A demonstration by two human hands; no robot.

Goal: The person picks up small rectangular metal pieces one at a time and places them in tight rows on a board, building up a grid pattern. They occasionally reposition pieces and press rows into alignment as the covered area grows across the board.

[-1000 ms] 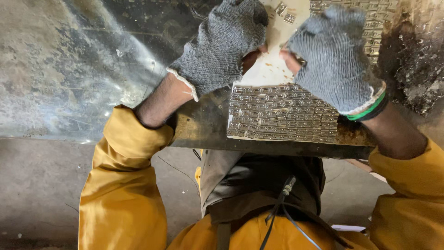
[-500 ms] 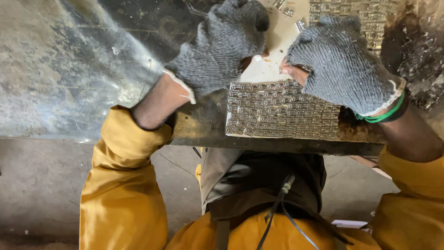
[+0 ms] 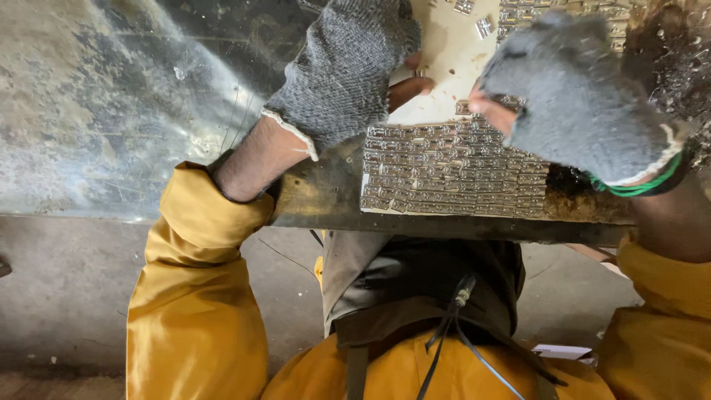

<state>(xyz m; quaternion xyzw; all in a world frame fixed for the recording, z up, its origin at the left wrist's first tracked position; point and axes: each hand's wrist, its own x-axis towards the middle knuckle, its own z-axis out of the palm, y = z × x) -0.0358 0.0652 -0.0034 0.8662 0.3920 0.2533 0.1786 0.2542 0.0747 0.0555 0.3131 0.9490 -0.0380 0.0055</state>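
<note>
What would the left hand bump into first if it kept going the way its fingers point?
Probably the bare pale board, then the few loose silver pieces lying on it. The left hand points up and right; depth is unclear.

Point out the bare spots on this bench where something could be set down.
Bare metal bench top lies free to the left of the left hand. A small bare cream patch of board shows between both hands. Crowded: rows of small silver pieces beneath the right hand, and dark grime at far right.

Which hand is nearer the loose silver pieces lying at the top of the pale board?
Left. The left hand sits beside the loose silver pieces, its fingertips on the pale board just below them. The right hand is lower right, at the packed rows.
</note>
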